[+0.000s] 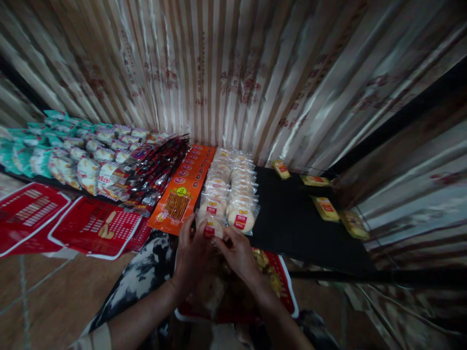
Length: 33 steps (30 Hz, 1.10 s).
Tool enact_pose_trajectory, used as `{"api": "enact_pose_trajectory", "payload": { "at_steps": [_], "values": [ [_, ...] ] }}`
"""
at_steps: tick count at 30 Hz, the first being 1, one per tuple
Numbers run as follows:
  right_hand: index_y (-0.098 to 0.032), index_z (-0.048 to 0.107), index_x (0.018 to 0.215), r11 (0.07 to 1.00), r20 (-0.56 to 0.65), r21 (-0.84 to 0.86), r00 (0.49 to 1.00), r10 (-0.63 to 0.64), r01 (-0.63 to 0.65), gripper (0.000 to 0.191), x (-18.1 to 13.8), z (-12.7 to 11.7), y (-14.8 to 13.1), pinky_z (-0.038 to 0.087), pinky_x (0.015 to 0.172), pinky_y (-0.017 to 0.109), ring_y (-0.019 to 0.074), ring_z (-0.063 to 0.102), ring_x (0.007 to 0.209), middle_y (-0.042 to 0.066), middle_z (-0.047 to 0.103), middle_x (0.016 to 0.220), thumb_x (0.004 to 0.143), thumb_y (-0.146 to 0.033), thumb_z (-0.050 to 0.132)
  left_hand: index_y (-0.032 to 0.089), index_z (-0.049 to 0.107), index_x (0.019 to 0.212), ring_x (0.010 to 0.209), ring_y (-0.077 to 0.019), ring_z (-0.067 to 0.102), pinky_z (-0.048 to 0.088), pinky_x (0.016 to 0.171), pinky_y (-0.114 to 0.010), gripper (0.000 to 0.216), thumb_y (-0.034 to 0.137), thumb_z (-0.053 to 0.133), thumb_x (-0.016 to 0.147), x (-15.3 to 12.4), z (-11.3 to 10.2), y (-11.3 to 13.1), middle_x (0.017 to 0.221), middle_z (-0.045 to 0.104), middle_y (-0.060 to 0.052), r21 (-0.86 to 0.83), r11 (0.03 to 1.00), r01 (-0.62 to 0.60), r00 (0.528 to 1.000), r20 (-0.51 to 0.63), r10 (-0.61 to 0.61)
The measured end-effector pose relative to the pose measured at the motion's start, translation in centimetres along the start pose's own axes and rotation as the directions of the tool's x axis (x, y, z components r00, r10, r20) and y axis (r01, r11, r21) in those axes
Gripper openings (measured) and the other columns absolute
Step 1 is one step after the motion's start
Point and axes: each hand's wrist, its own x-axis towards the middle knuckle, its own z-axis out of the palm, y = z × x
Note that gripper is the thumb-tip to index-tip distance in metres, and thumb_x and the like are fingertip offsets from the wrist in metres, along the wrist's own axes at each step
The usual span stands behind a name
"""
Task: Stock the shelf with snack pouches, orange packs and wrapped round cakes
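Observation:
In the head view, my left hand (pixel 192 252) and my right hand (pixel 237 249) are both closed on a clear packet with a round white rice cracker (pixel 212 227) and a red label. The packet is at the front end of the left of two rows of similar rice cracker packets (pixel 241 219) on the black shelf (pixel 302 228). Below my hands rests a red bag or tray with a white rim (pixel 291 287). Gold-wrapped items (pixel 266 265) lie inside it, and my forearms partly hide its contents.
Left of the rows lies an orange snack packet (pixel 182 187), then dark red packets (pixel 156 167) and several teal and white packets (pixel 40 155). Red printed bags (pixel 97 226) hang at the left front. Yellow packets (pixel 324 209) lie on the right. Striped sheeting (pixel 226 63) closes off the back.

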Motion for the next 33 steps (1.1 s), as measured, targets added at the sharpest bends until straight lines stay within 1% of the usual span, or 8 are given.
{"api": "enact_pose_trajectory", "payload": {
  "at_steps": [6,10,13,16,19,22,26,33],
  "values": [
    [-0.019,0.054,0.07,0.999,-0.025,-0.027,1.0,-0.019,0.019,0.021,0.8,0.1,0.4,0.041,0.056,0.023,0.0132,0.051,0.061,-0.001,0.054,0.066,0.086,-0.031,0.052,0.02,0.032,0.134,0.131,-0.028,0.031,0.04,0.1,-0.046,0.051,0.021,0.049,0.086,0.7,1.8,0.0,0.144,0.026,-0.016,0.022,1.0,-0.006,0.999,0.034,0.005],
    [-0.018,0.059,0.102,0.999,-0.084,-0.04,0.996,-0.04,0.037,0.023,0.8,0.5,1.0,0.049,0.069,0.027,0.0165,0.061,0.076,0.006,0.065,0.088,0.09,-0.032,0.046,0.021,0.031,0.136,0.128,-0.0286,0.035,0.042,0.098,-0.047,0.053,0.027,0.05,0.086,1.7,2.8,-0.3,0.143,0.028,-0.015,0.069,0.998,-0.012,1.0,0.025,0.01],
    [-0.017,0.057,0.112,0.985,-0.161,-0.158,0.983,-0.093,0.068,0.028,0.5,0.4,1.2,0.05,0.074,0.029,0.0174,0.062,0.082,0.008,0.066,0.096,0.092,-0.031,0.043,0.021,0.036,0.133,0.127,-0.0285,0.036,0.042,0.099,-0.046,0.05,0.026,0.051,0.085,2.2,3.2,-0.2,0.143,0.029,-0.014,0.096,0.995,0.012,1.0,0.007,-0.013],
    [-0.019,0.06,0.106,0.944,-0.238,-0.319,0.956,-0.171,0.089,0.023,0.4,-0.4,1.1,0.048,0.074,0.028,0.0164,0.06,0.08,0.006,0.066,0.09,0.09,-0.028,0.047,0.021,0.036,0.133,0.127,-0.0289,0.037,0.041,0.099,-0.047,0.051,0.023,0.052,0.084,2.5,3.2,0.0,0.142,0.03,-0.014,0.106,0.994,0.035,0.999,0.015,-0.037],
    [-0.021,0.062,0.103,0.901,-0.386,-0.434,0.901,-0.195,0.009,0.021,0.4,-1.6,1.2,0.046,0.081,0.034,0.0198,0.056,0.09,0.007,0.062,0.094,0.087,-0.031,0.052,0.021,0.034,0.134,0.128,-0.0298,0.035,0.04,0.1,-0.049,0.053,0.022,0.052,0.085,2.7,3.2,0.2,0.141,0.03,-0.015,0.086,0.995,0.05,0.998,0.037,-0.054],
    [-0.019,0.055,0.119,0.893,-0.518,-0.415,0.852,-0.075,-0.174,0.04,0.7,-2.4,1.8,0.04,0.093,0.046,0.0288,0.043,0.114,0.015,0.048,0.121,0.085,-0.041,0.052,0.022,0.033,0.135,0.13,-0.0305,0.032,0.037,0.101,-0.051,0.054,0.022,0.051,0.085,3.0,3.1,0.5,0.143,0.028,-0.014,0.065,0.996,0.062,0.997,0.044,-0.065],
    [-0.016,0.034,0.137,0.925,-0.464,-0.275,0.879,0.111,-0.262,0.063,1.2,-2.3,3.1,0.036,0.099,0.049,0.0314,0.032,0.128,0.019,0.032,0.139,0.086,-0.051,0.043,0.02,0.033,0.135,0.128,-0.0303,0.034,0.036,0.101,-0.05,0.052,0.022,0.05,0.085,3.5,3.1,0.9,0.141,0.031,-0.015,0.068,0.994,0.08,0.994,0.07,-0.084],
    [-0.016,0.027,0.14,0.95,-0.372,-0.216,0.919,0.132,-0.224,0.061,1.4,-1.9,3.2,0.034,0.103,0.046,0.0266,0.036,0.128,0.016,0.04,0.138,0.089,-0.048,0.036,0.016,0.038,0.132,0.127,-0.0311,0.036,0.036,0.101,-0.05,0.051,0.022,0.052,0.083,4.1,3.5,1.1,0.139,0.034,-0.017,0.083,0.993,0.081,0.996,0.031,-0.084]
  ]
}}
